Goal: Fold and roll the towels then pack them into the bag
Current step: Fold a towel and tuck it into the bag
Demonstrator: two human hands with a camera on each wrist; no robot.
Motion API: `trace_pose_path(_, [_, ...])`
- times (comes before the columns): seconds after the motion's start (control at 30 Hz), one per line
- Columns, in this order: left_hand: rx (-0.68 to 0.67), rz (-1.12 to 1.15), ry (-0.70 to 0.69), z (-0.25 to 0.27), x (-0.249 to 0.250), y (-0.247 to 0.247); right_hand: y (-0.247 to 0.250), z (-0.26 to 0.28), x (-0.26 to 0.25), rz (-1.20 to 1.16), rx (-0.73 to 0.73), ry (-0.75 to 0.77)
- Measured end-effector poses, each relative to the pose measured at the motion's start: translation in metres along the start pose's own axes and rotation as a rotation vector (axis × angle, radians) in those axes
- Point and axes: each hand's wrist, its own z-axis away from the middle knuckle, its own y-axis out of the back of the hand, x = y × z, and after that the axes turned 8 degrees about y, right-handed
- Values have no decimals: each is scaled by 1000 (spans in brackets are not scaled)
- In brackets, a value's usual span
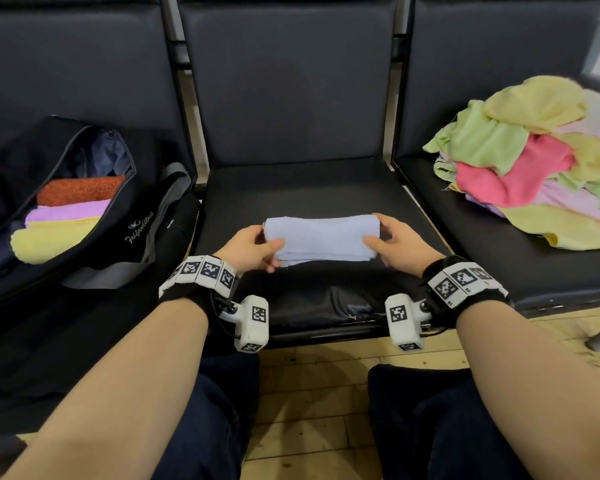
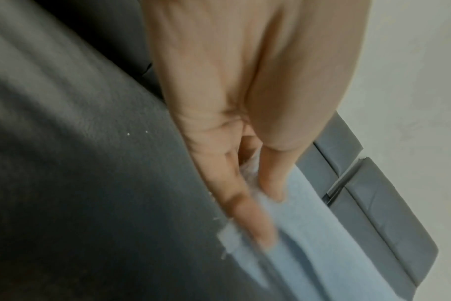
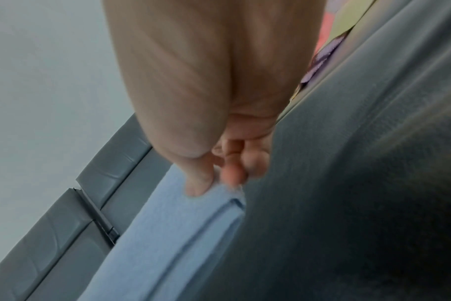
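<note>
We find the folded towel (image 1: pixel 321 240) on the middle seat (image 1: pixel 302 181), both hands (image 1: pixel 250 249) (image 1: pixel 400 244) pinching its ends; uneven rolling could splay the layers, jamming it in the bag (image 1: pixel 125 216).

Hands: two, left hand (image 1: pixel 253 249), right hand (image 1: pixel 400 245)
Blue towel (image 1: pixel 321 239): one, folded
Bag (image 1: pixel 84 216): one, open
Towels in bag (image 1: pixel 71 211): three showing, orange, purple, yellow
Loose pile (image 1: pixel 541 161): one, number of towels unclear
Seats (image 1: pixel 309 188): three
</note>
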Motion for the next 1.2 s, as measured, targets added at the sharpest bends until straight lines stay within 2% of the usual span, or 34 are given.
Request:
trace_pose_path(0.07, [-82, 151, 27, 4, 3, -2, -2, 2, -1, -153, 5, 15])
trace_pose_path(0.2, [-72, 375, 49, 6, 9, -3, -2, 3, -4, -311, 55, 28])
trace_pose_path(0.27, [-92, 506, 72, 5, 11, -3, -1, 3, -8, -468, 65, -22])
trace_pose_path(0.33, [-49, 569, 112, 4, 12, -4, -1, 3, -9, -602, 81, -66])
trace_pose_path(0.43, [58, 418, 98, -1, 7, -6, -2, 2, -5, -488, 110, -26])
trace_pose_path(0.53, [94, 360, 104, -4, 2, -2, -4, 1, 2, -381, 64, -2])
trace_pose_path(0.63, [-6, 380, 168, -2, 3, 5, -4, -2, 1, -339, 29, -39])
trace_pose_path(0.73, [-108, 269, 170, 5, 4, 7, -5, -4, -1, -307, -52, -54])
trace_pose_path(0.83, [-108, 153, 118, 10, 4, 8, -6, -1, 1, -217, -120, -45])
trace_pose_path(1.03, [6, 31, -50, 17, 2, 11, 0, 4, -9, -120, -124, 52])
trace_pose_path(1.2, [173, 26, -135, 39, 8, 28, 4, 10, -45, -226, -26, 115])
